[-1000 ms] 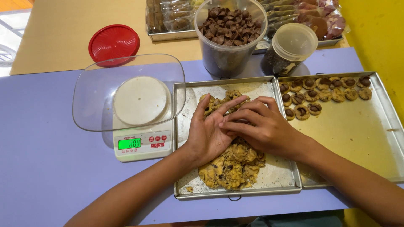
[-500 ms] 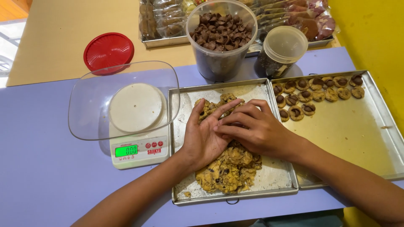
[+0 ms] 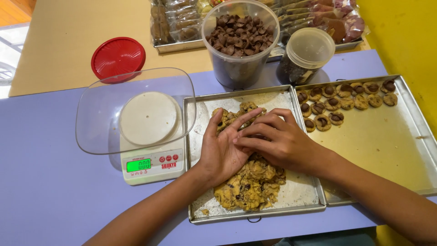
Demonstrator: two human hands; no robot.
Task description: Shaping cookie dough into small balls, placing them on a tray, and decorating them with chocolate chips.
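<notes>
- The left hand (image 3: 221,152) lies palm up and open above the cookie dough (image 3: 250,182), fingers spread.
- The right hand (image 3: 277,141) presses its fingertips into that palm; whether a piece sits between them, I cannot tell.
- The dough sits in a metal tray (image 3: 200,136).
- Just right, a second tray (image 3: 387,150) holds small topped cookies (image 3: 346,102).
- Left stands a kitchen scale (image 3: 150,159) carrying a clear bowl (image 3: 98,114).
</notes>
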